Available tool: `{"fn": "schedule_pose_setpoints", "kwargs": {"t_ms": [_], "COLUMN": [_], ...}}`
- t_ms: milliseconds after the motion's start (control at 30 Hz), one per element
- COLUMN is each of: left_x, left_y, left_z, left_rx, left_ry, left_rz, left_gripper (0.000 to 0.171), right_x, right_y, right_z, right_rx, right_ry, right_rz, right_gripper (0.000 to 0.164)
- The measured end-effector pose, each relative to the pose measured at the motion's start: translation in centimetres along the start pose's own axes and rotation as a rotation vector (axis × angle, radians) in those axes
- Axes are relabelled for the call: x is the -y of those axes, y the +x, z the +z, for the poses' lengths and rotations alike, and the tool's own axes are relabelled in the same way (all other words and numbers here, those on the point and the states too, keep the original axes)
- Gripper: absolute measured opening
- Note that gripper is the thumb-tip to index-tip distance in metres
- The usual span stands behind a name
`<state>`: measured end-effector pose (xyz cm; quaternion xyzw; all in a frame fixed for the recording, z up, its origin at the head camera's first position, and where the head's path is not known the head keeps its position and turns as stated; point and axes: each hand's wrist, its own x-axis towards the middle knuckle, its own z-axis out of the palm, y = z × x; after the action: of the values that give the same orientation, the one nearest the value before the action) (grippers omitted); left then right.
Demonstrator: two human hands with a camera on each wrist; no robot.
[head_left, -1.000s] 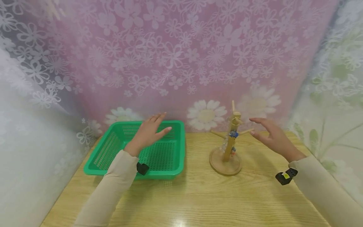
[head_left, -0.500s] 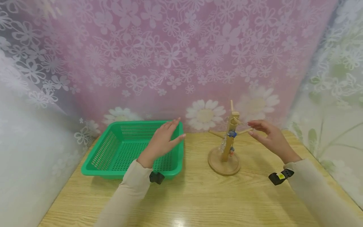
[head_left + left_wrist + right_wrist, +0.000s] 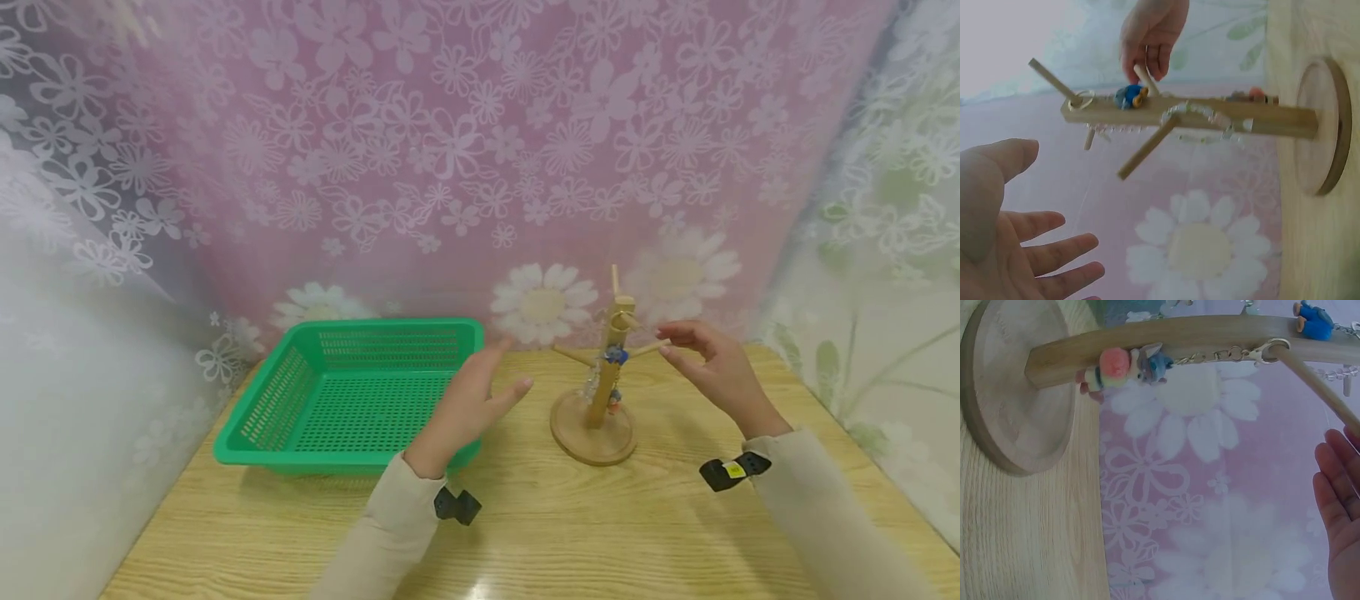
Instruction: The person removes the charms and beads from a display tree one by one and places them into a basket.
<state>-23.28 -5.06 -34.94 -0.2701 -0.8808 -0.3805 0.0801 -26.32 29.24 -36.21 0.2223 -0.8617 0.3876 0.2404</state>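
Note:
A wooden peg stand (image 3: 602,392) rises from a round base. Pale beaded bracelets (image 3: 1204,110) loop over its pegs, and a blue figure charm (image 3: 617,356) hangs near the upper part. Lower down, a keychain with a coral-and-blue figure (image 3: 1115,363) dangles by its metal clasp (image 3: 1267,351) from the right peg (image 3: 1316,381). My right hand (image 3: 716,375) has loosely curved fingers and thumb right at that peg's tip. Between basket and stand, my left hand (image 3: 467,410) hovers with fingers spread and nothing held, its fingertips short of the left peg (image 3: 1146,150).
A green plastic basket (image 3: 255,457) stands on the left of the wood-grain table (image 3: 540,533), its visible floor bare. Flowered curtains (image 3: 420,167) close off the back and both sides. Black cameras (image 3: 457,505) sit on both wrists.
My left hand has travelled right, from over the basket to its right edge, toward the stand. My right hand has shifted only slightly, its fingers curving in a little at the peg's tip.

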Motion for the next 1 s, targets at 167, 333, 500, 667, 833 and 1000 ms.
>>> {"fn": "schedule_pose_setpoints", "kwargs": {"t_ms": [167,333,500,667,833,1000], "left_x": [-0.7,-1.7,-2.4,-2.6,-2.3,-1.9], "left_y": [-0.2,-0.3,-0.5,-0.1,0.5,1.2], "left_z": [1.7,3.1,4.4,5.9,7.5,8.9], "left_rx": [-0.016,-0.018,-0.064,-0.092,-0.115,-0.147], "left_ry": [-0.008,-0.028,-0.076,-0.134,-0.217,-0.225], "left_rz": [0.016,-0.024,-0.038,-0.019,-0.017,-0.034], "left_gripper": [0.064,0.061,0.056,0.053,0.046,0.042], "right_x": [-0.3,0.1,-0.2,-0.4,-0.3,-0.2], "right_y": [-0.2,-0.2,-0.2,-0.1,-0.2,-0.3], "right_z": [0.3,0.6,1.2,1.7,1.8,1.7], "right_rx": [-0.049,-0.093,-0.127,-0.157,-0.156,-0.133], "right_ry": [0.060,0.105,0.145,0.169,0.221,0.275], "right_rz": [0.034,0.042,0.067,0.084,0.124,0.165], "right_gripper": [0.026,0.019,0.016,0.015,0.015,0.015]}}
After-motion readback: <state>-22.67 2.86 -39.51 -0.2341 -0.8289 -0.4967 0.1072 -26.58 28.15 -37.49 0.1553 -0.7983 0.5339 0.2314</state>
